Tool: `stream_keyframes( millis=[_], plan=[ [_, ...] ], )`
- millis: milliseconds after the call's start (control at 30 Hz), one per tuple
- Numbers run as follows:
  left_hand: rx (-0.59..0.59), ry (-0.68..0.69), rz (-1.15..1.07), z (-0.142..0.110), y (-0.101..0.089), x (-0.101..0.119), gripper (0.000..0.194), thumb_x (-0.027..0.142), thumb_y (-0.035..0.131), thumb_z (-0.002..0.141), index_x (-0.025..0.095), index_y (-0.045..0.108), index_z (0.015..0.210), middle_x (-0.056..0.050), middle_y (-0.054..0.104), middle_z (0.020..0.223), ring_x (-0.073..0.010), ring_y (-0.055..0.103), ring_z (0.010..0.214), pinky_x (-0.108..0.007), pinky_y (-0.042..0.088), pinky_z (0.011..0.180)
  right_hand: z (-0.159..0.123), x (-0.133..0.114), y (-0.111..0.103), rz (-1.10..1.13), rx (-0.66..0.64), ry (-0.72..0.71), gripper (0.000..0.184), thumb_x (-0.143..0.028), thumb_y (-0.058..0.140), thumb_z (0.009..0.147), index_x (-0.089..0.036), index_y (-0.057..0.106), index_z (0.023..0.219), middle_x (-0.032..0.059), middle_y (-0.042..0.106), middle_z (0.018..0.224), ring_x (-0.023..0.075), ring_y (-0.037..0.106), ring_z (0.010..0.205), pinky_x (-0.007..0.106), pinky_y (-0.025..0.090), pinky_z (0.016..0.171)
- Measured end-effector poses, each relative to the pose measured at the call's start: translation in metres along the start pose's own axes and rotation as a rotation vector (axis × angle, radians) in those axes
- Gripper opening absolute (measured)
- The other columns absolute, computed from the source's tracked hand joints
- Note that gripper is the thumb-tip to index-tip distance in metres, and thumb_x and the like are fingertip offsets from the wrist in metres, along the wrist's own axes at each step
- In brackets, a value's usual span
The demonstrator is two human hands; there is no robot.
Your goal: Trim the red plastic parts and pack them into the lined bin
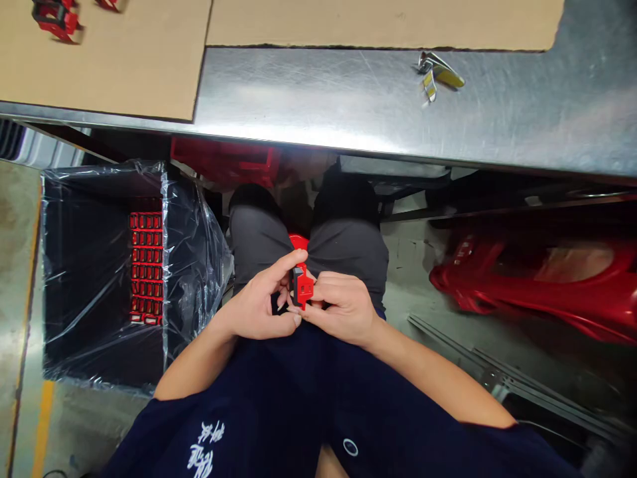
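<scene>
Two hands point(263, 305) point(348, 309) on one red-and-black part point(306, 289), one plastic-lined bin point(84, 265) nearby

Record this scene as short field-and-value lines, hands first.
left hand: fingers on a red-and-black part, at its black side
right hand: fingers on the same part, at its red side
part position: above the person's lap
left of person: dark bin with clear plastic, holding rows of red-and-black pieces
ahead: metal table bearing cardboard and a metal-and-yellow item
</scene>
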State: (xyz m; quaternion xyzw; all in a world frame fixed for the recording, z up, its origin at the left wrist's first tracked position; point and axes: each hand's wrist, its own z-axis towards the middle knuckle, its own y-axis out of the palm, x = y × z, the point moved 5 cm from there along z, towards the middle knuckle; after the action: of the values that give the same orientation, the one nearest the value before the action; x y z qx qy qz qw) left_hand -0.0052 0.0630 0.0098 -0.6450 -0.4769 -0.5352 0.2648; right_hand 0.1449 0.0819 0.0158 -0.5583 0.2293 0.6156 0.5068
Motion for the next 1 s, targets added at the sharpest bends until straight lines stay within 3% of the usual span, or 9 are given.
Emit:
stream_keyframes(
  millis=[200, 400, 533, 667, 767, 900, 1000],
  plan=[
    [-0.015, 0.002, 0.005, 0.000, 0.001, -0.004, 0.084, 0.021, 0.077, 0.078, 0.036, 0.042, 0.153, -0.007, 0.068, 0.114, -0.0201, 0.069, 0.081, -0.035, 0.059, 0.077, -0.007, 0.004, 0.001, -0.015, -0.019, 0.024, 0.023, -0.026, 0.070, 0.092, -0.022, 0.071, 0.069, -0.0030, 0.056, 0.051, 0.0113, 0.048, 0.049, 0.025, 0.038, 0.050],
    [0.006, -0.046, -0.031, -0.001, 0.001, -0.010, 0.079, 0.023, 0.078, 0.080, 0.036, 0.045, 0.151, -0.004, 0.070, 0.101, -0.0202, 0.070, 0.081, -0.043, 0.059, 0.094, -0.007, 0.003, 0.001, -0.009, -0.021, 0.019, 0.020, -0.021, 0.072, 0.086, -0.021, 0.065, 0.067, -0.0044, 0.054, 0.051, 0.0113, 0.046, 0.049, 0.026, 0.036, 0.050],
    [0.084, -0.064, -0.027, -0.003, 0.000, -0.008, 0.080, 0.024, 0.081, 0.076, 0.032, 0.049, 0.149, -0.004, 0.070, 0.100, -0.0222, 0.071, 0.087, -0.041, 0.060, 0.092, -0.005, 0.003, 0.001, 0.148, -0.142, 0.162, 0.017, -0.022, 0.070, 0.086, -0.021, 0.064, 0.069, -0.0038, 0.055, 0.055, 0.0114, 0.050, 0.053, 0.025, 0.041, 0.054],
    [0.116, -0.043, 0.070, -0.007, 0.001, -0.004, 0.077, 0.023, 0.077, 0.077, 0.029, 0.050, 0.149, -0.006, 0.071, 0.102, -0.0228, 0.072, 0.089, -0.036, 0.062, 0.086, -0.007, 0.008, 0.000, 0.451, -0.254, 0.353, 0.005, -0.021, 0.064, 0.084, -0.019, 0.068, 0.086, -0.0023, 0.061, 0.066, 0.0116, 0.054, 0.058, 0.026, 0.047, 0.062],
    [0.075, 0.054, 0.246, -0.008, 0.004, 0.001, 0.081, 0.022, 0.071, 0.079, 0.028, 0.042, 0.155, -0.007, 0.071, 0.111, -0.0222, 0.072, 0.088, -0.036, 0.064, 0.083, -0.010, 0.015, -0.003, 0.680, -0.213, 0.495, 0.015, -0.029, 0.065, 0.087, -0.018, 0.070, 0.096, -0.0022, 0.060, 0.067, 0.0117, 0.052, 0.059, 0.026, 0.044, 0.061],
    [0.019, 0.259, 0.535, -0.010, 0.009, 0.009, 0.091, 0.019, 0.066, 0.079, 0.027, 0.027, 0.161, -0.011, 0.066, 0.128, -0.0246, 0.072, 0.102, -0.039, 0.063, 0.089, -0.013, 0.019, -0.003, 0.781, -0.212, 0.612, 0.025, -0.036, 0.070, 0.086, -0.015, 0.073, 0.099, -0.0016, 0.059, 0.064, 0.0113, 0.048, 0.057, 0.025, 0.038, 0.057],
    [0.015, 0.309, 0.637, -0.009, 0.010, 0.011, 0.092, 0.017, 0.061, 0.080, 0.026, 0.021, 0.163, -0.011, 0.068, 0.121, -0.0231, 0.070, 0.097, -0.034, 0.062, 0.079, -0.011, 0.016, -0.003, 0.798, -0.227, 0.627, 0.024, -0.037, 0.071, 0.085, -0.015, 0.074, 0.093, -0.0016, 0.058, 0.062, 0.0108, 0.046, 0.056, 0.025, 0.036, 0.056]
  ],
)
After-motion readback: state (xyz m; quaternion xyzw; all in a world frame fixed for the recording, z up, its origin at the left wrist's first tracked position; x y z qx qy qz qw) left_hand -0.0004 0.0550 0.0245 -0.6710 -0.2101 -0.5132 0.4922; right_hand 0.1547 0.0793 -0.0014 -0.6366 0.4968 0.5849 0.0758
